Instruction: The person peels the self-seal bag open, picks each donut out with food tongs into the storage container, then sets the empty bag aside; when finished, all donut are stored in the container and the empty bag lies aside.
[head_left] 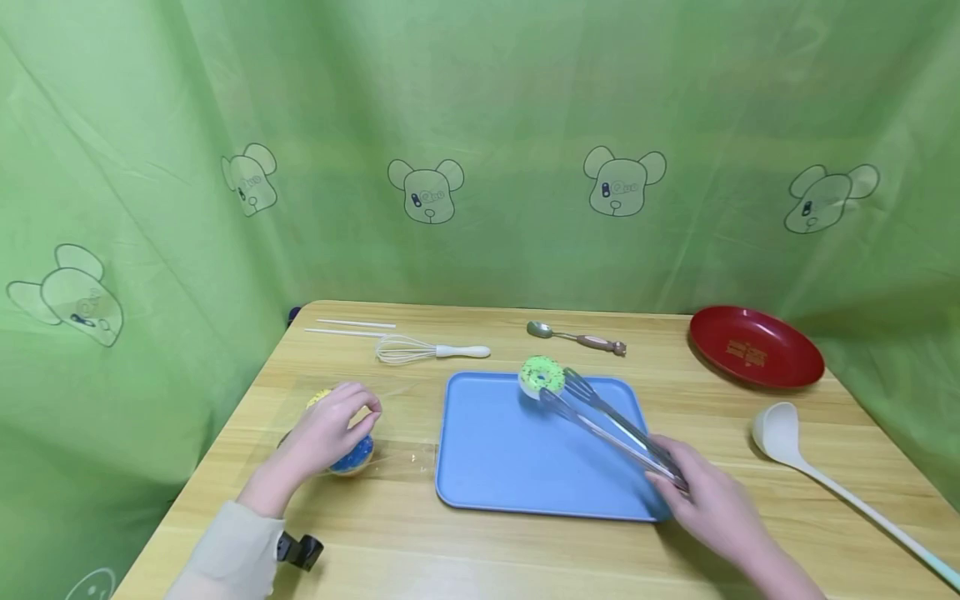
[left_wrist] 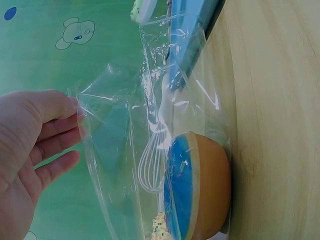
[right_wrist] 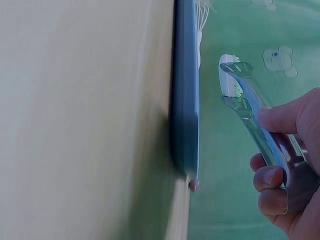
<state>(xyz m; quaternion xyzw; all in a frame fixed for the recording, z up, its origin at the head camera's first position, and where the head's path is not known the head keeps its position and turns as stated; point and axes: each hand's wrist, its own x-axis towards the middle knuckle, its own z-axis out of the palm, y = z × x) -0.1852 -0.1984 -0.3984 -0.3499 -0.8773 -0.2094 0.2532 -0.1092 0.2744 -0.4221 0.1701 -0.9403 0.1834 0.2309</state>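
At the left of the table, my left hand (head_left: 324,429) pinches the edge of a clear plastic bag (left_wrist: 112,165) between thumb and fingers, holding that side up. Inside the bag lie a blue-iced toy donut (left_wrist: 212,187) and a yellow sprinkled one (head_left: 318,397), the latter partly behind the hand in the head view. My right hand (head_left: 708,500) grips metal tongs (head_left: 615,440) near their joined end. Between the tong tips is a green-iced donut with sprinkles (head_left: 532,379), raised over the back of the blue tray (head_left: 510,471).
Behind the tray lie a white whisk (head_left: 461,352), white chopsticks (head_left: 356,323) and a spoon (head_left: 600,342). A red plate (head_left: 787,350) stands at the back right, with a white ladle (head_left: 780,429) in front of it. Green curtains (head_left: 510,250) hang around the table.
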